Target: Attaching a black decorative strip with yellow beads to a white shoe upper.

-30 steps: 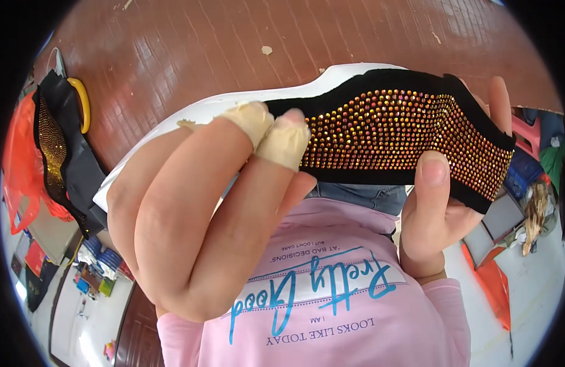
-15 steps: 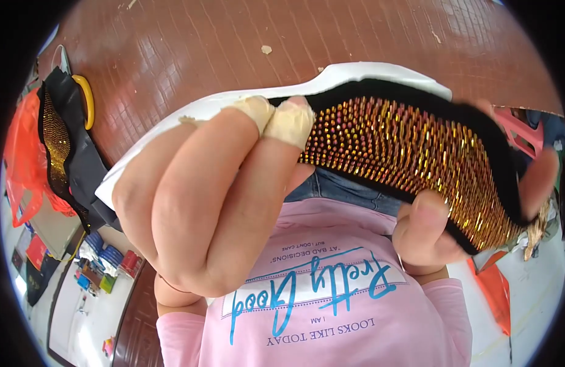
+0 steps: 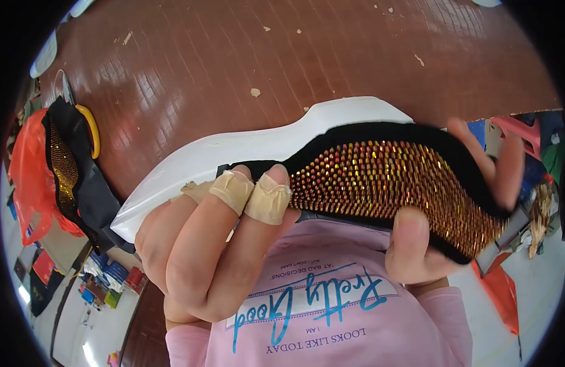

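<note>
Item: beaded fabric piece [image 3: 392,183] — a curved black panel densely set with rows of gold and orange beads, black border showing all round. Held up close to the camera, in front of the person's pink printed shirt [image 3: 319,306], spanning from centre to right of the view.

Left hand [image 3: 203,244]: near left, large in the frame. Fingers curled together and closed on the left end of the piece; two fingertips wrapped in beige tape [image 3: 252,192] press on its black edge.

Right hand [image 3: 429,238]: near right. Thumb laid over the lower beaded edge, the other fingers reaching up behind the right end, their tips showing above the black border — a pinching hold, somewhat blurred.

Behind the piece: white foam sole-shaped board [image 3: 233,153], lying on the table just beyond the hands, its right part hidden by the fabric.

Surface: reddish-brown table [image 3: 264,55] with a fine grid pattern, scattered with small pale scraps.

Far left: heap of black fabric with another gold beaded strip [image 3: 65,165], a yellow-handled tool [image 3: 90,125] touching it, and an orange plastic bag [image 3: 29,171] beside.

Below left, on the floor: small coloured boxes [image 3: 108,278], too small to tell apart.
</note>
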Available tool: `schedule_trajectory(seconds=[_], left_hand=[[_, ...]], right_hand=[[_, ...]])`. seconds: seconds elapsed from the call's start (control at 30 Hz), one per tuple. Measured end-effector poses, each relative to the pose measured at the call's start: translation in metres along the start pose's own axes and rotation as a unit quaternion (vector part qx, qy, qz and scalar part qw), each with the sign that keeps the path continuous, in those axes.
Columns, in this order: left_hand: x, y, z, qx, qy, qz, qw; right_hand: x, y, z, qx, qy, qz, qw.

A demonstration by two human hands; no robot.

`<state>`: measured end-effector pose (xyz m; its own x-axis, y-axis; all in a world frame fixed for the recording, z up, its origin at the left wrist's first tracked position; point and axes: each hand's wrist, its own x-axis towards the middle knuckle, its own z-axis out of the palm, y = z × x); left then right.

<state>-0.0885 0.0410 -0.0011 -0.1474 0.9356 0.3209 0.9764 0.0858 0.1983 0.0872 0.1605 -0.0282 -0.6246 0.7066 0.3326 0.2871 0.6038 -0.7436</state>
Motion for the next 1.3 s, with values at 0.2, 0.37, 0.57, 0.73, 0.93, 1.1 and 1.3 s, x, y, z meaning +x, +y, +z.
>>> schedule_trajectory(seconds=[0.2, 0.37, 0.57, 0.73, 0.93, 1.1, 1.3], left_hand=[[-0.002, 0.0, 0.006, 0.052, 0.008, 0.017, 0.998], [0.0, 0.0, 0.006, 0.043, 0.015, 0.018, 0.999], [0.003, -0.002, 0.007, -0.019, 0.028, -0.004, 0.999], [0.0, 0.003, 0.006, -0.014, 0.025, -0.016, 0.999], [0.0, 0.001, 0.008, 0.011, 0.02, -0.005, 1.0], [0.003, 0.004, 0.004, 0.025, 0.009, -0.007, 1.0], [0.004, 0.015, 0.003, 0.044, -0.006, -0.034, 0.998]], right_hand=[[0.001, 0.013, 0.016, 0.129, -0.001, 0.088, 0.988], [-0.004, 0.018, 0.021, 0.188, 0.047, 0.079, 0.978], [-0.007, 0.021, 0.014, 0.167, 0.045, -0.005, 0.985], [-0.007, 0.013, 0.021, 0.182, 0.058, 0.069, 0.979], [-0.009, 0.019, 0.035, 0.278, 0.078, 0.087, 0.953], [-0.007, 0.019, 0.041, 0.333, 0.089, 0.076, 0.936], [-0.004, 0.006, 0.051, 0.318, 0.154, 0.137, 0.925]])
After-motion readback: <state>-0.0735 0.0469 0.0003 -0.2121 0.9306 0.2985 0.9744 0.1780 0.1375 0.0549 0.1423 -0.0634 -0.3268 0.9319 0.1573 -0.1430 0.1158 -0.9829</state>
